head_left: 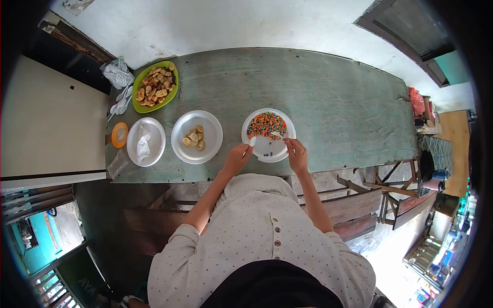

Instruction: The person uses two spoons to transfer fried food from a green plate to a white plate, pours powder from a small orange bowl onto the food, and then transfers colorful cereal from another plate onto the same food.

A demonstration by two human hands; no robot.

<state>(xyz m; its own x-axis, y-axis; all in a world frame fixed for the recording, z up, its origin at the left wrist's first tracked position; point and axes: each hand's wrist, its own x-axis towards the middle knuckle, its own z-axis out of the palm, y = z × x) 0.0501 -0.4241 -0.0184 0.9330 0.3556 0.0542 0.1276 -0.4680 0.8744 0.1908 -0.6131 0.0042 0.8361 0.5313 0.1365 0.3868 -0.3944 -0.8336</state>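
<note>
In front of me on the table is a white plate (261, 159) heaped with small multicoloured candies (266, 124) on its far half. A few dark candies (268, 154) lie apart near its close edge. My left hand (238, 159) is closed at the plate's left rim, pinching a white plastic spoon (252, 140) that points towards the candies. From the right side, my right hand (297, 155) pinches a second white plastic spoon (277, 135), its end reaching over the near edge of the heap.
To the left, a white plate (178, 151) holds pale round slices, and another plate (132, 154) holds a white plastic bag (143, 143). Farther left are an orange-rimmed container (119, 135), white spoons (122, 101) and a green tray (173, 94) of browned pieces. A wooden bench (354, 205) stands below.
</note>
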